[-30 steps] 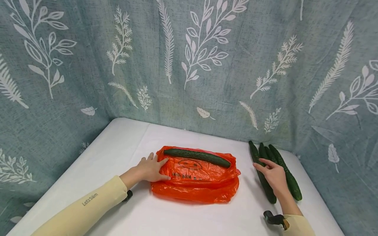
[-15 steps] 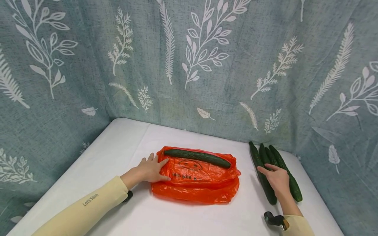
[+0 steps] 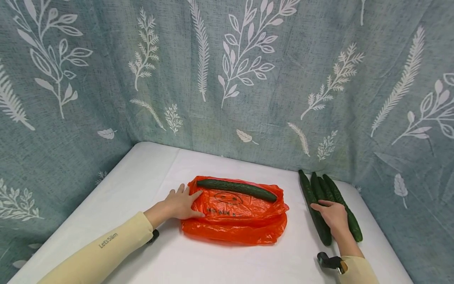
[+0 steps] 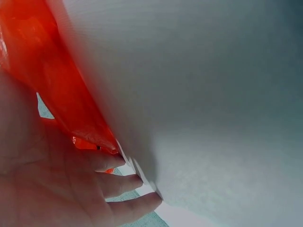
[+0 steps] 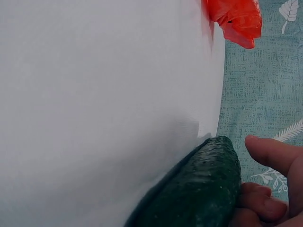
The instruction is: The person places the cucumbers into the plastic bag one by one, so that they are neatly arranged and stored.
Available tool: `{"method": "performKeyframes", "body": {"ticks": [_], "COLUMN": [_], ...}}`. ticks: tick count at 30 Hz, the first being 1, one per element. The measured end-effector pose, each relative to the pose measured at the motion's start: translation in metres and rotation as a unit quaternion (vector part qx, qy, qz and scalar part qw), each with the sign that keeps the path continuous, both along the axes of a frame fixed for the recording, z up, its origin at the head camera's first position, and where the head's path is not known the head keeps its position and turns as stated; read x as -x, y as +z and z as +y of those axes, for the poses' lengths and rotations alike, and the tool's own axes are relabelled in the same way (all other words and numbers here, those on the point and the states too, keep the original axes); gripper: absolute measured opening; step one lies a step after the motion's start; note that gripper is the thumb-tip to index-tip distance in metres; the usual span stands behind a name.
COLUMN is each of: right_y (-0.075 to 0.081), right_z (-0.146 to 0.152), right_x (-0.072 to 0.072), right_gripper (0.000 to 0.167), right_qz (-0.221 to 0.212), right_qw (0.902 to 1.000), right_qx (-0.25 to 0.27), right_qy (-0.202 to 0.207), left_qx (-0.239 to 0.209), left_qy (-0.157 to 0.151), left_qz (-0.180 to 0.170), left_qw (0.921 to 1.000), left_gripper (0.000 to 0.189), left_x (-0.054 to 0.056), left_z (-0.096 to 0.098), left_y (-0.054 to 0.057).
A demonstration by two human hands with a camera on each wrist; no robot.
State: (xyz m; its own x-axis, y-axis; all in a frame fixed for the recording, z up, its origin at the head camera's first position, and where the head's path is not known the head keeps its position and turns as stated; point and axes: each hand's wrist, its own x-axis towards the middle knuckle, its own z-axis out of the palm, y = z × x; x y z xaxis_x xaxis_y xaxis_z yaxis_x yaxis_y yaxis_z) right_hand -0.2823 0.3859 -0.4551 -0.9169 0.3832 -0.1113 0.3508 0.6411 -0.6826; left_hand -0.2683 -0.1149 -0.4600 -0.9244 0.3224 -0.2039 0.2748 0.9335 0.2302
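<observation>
The leftmost cucumber (image 3: 322, 228) lies under and just left of the right hand (image 3: 335, 216), at the right side of the white table covering (image 3: 213, 264). Its long axis runs from the far edge toward the near side, with the near end angled slightly right. The right hand is the nearer one; the left hand (image 3: 181, 203) is well apart, beyond the orange-red plastic bag (image 3: 235, 232). The right thumb points leftward across the cucumber's axis in the head view; in the right wrist view the other fingers bend close against its right flank, and the thumb shows apart from the skin. Whether the right hand grasps the cucumber or only touches it cannot be told. The other three cucumbers (image 3: 354, 228) lie alongside on the right, partly beneath the hand, so clearance for fingers appears tighter on that side. The left hand is spread, fingers extended, resting at the bag's left end and clasping nothing. The single cucumber (image 3: 237, 187) at the bag's far side lies crosswise, its axis steeply angled to that of the leftmost cucumber.
</observation>
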Motion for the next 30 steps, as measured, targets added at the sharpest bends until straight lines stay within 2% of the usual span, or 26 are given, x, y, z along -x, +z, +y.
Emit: {"method": "performKeyframes", "body": {"ticks": [11,16,22,30], "right_y": [0.000,-0.005,-0.008,-0.010], "right_z": [-0.008,-0.014,-0.019,-0.021], "right_x": [-0.003,-0.002,0.001,0.001], "right_gripper": [0.047,0.054,0.062,0.067], "right_qz": [0.022,0.024,-0.003,-0.035], "right_qw": [0.9991,0.9994,0.9995,0.9991], "right_qx": [0.018,0.014,0.031,0.020], "right_qy": [0.030,0.019,0.004,-0.013], "left_qx": [0.001,0.000,0.003,-0.001], "left_qy": [0.002,0.000,-0.001,0.002], "left_qz": [-0.001,-0.003,-0.002,-0.007], "left_qw": [1.0000,1.0000,1.0000,1.0000], "left_gripper": [0.089,0.089,0.089,0.089], "left_x": [-0.001,-0.001,0.000,-0.001], "left_z": [-0.001,-0.001,-0.001,0.000], "left_y": [0.001,-0.001,-0.004,0.001]}}
